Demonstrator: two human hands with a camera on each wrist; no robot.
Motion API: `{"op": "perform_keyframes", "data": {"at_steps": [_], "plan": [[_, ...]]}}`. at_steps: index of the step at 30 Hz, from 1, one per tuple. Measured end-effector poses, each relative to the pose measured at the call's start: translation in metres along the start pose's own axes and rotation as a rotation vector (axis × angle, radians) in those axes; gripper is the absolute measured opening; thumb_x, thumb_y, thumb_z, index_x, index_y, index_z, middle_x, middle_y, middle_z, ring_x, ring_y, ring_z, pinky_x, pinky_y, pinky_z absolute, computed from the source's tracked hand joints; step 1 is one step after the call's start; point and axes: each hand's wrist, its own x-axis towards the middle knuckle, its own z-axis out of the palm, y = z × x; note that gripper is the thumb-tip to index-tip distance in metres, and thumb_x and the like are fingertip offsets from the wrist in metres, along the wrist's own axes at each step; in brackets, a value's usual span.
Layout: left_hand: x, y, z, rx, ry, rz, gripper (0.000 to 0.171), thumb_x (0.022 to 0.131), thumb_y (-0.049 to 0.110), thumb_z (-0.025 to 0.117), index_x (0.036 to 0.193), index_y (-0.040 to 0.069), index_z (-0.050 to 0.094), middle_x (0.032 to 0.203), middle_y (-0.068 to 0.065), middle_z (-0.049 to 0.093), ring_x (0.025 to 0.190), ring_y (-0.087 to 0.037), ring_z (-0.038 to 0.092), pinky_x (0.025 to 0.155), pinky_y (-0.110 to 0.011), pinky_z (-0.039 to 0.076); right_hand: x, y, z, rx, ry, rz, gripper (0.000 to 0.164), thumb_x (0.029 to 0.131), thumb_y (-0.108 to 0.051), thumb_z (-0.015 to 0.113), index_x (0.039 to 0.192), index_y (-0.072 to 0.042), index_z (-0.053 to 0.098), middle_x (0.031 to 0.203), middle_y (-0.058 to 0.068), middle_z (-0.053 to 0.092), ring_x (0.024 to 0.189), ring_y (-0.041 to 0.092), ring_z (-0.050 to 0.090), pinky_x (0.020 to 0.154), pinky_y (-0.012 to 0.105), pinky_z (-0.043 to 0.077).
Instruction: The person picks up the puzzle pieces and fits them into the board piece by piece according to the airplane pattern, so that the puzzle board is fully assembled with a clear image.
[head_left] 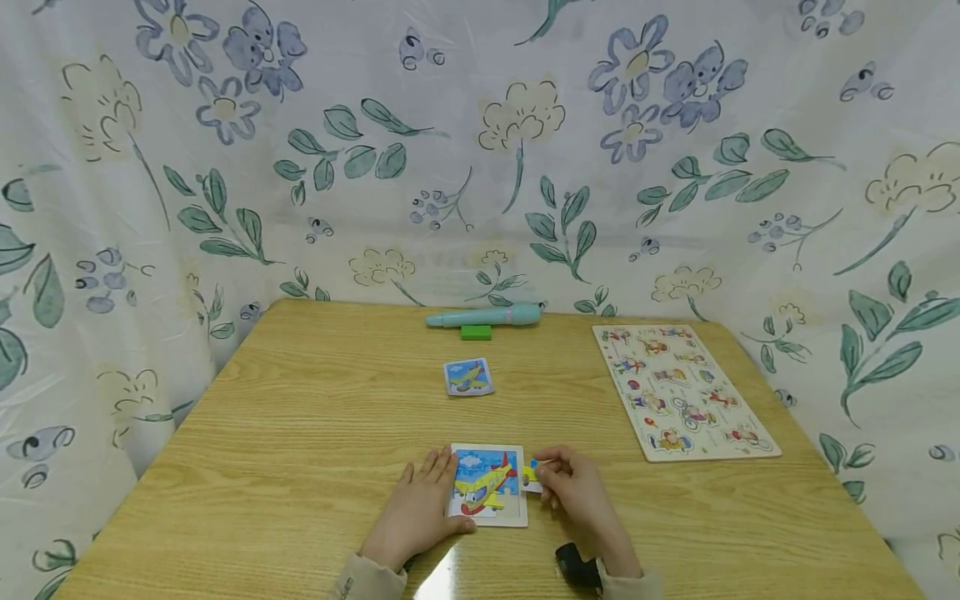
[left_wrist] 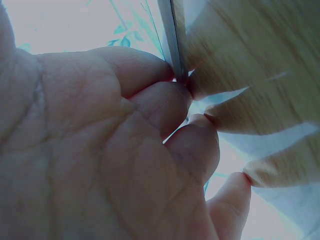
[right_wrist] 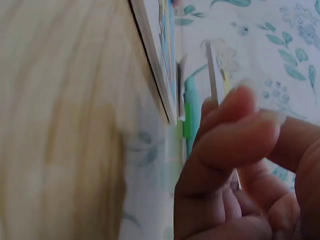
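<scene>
Fitting a piece into the airplane puzzle

We are steadying the airplane puzzle (head_left: 487, 485) with our flat left hand (head_left: 417, 514) so it won't slide, while our right hand (head_left: 573, 487) is pinching a puzzle piece (head_left: 531, 476) at its right edge.

Left hand (left_wrist: 100, 150) fingers (left_wrist: 155, 70) against puzzle-board edge (left_wrist: 171, 35)

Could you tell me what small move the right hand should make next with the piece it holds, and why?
Probably slide the piece left into the puzzle: the right hand pinches it just off the frame's right edge, while the left hand rests on the left edge, steadying it.
</scene>
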Motion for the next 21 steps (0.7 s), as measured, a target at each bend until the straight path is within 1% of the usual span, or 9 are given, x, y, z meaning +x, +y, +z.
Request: {"op": "perform_keyframes", "data": {"at_steps": [4,6,8,14,21], "plan": [[0.0,0.0,0.0,-0.002,0.0,-0.003,0.1,0.076,0.055,0.072,0.148,-0.003,0.034,0.157,-0.021,0.029,0.145,-0.04,0.028,0.114,-0.065,0.024,-0.003,-0.002,0.005,-0.031,-0.14,-0.051,0.025,0.094,-0.003,0.057,0.117,0.007,0.061,0.084,0.009,0.061,0.056,0.009,0.053,0.046,0.018,0.044],[0.0,0.0,0.0,-0.002,0.003,-0.004,0.1,0.076,0.055,0.072,0.147,-0.003,0.035,0.157,-0.021,0.029,0.145,-0.04,0.029,0.114,-0.065,0.025,-0.004,-0.002,0.008,-0.056,-0.185,-0.068,0.023,0.095,-0.004,0.057,0.115,0.006,0.062,0.082,0.008,0.06,0.056,0.008,0.052,0.046,0.018,0.044],[0.0,0.0,0.0,-0.003,0.004,-0.007,0.1,0.076,0.055,0.072,0.147,-0.003,0.035,0.157,-0.021,0.03,0.145,-0.04,0.029,0.114,-0.065,0.025,-0.004,-0.002,0.011,-0.083,-0.213,-0.083,0.021,0.095,-0.004,0.058,0.112,0.005,0.063,0.081,0.006,0.059,0.056,0.008,0.051,0.046,0.019,0.043],[0.0,0.001,-0.001,-0.008,0.003,-0.01,0.1,0.075,0.055,0.072,0.147,-0.004,0.036,0.156,-0.021,0.03,0.145,-0.04,0.029,0.113,-0.065,0.025,-0.004,0.0,0.017,-0.182,-0.223,-0.128,0.014,0.093,-0.004,0.06,0.104,0.002,0.065,0.082,0.005,0.061,0.057,0.005,0.047,0.046,0.018,0.041],[-0.001,0.002,-0.002,-0.015,0.003,-0.004,0.099,0.076,0.054,0.073,0.147,-0.004,0.036,0.156,-0.021,0.03,0.145,-0.041,0.029,0.113,-0.066,0.025,-0.005,0.001,0.02,-0.211,-0.191,-0.124,0.012,0.09,-0.002,0.062,0.102,0.001,0.066,0.082,0.005,0.061,0.058,0.007,0.048,0.045,0.018,0.043]]}}
